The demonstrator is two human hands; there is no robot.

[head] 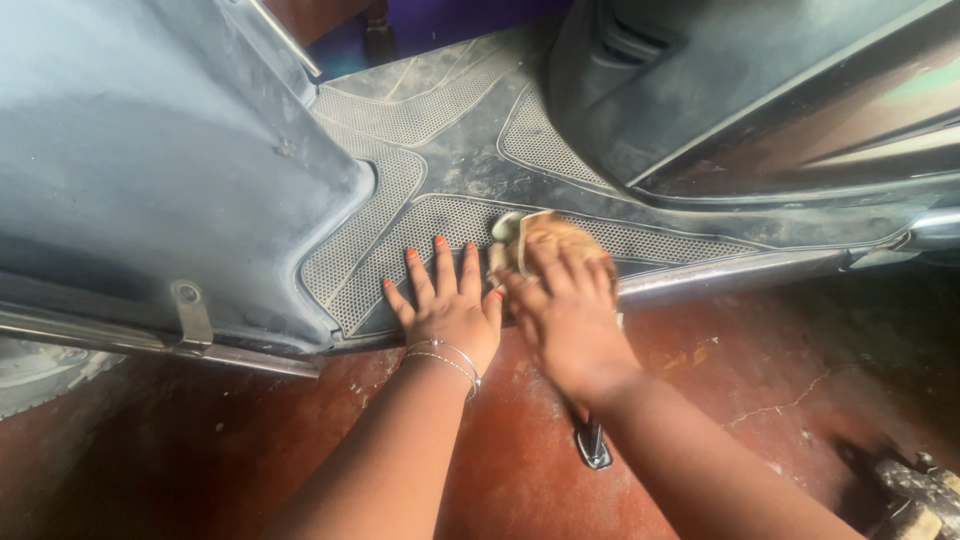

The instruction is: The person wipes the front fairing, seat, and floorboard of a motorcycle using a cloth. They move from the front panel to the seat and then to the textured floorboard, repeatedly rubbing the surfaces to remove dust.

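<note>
My left hand (447, 303) lies flat, fingers spread, on the dusty textured footboard (400, 215) of a dark grey scooter. It wears thin bracelets at the wrist and orange nail polish. Just right of it, my right hand (565, 305) presses a crumpled tan and pale cloth (520, 235) against the footboard near its front edge. The right hand is blurred. Most of the cloth is hidden under its fingers.
The scooter's front leg shield (150, 160) rises at left, the seat base panel (720, 90) at right. A chrome trim strip (740, 272) runs along the footboard edge. Below is a cracked red-brown floor (760, 390) with a kickstand foot (592, 445) and debris (915, 490) at bottom right.
</note>
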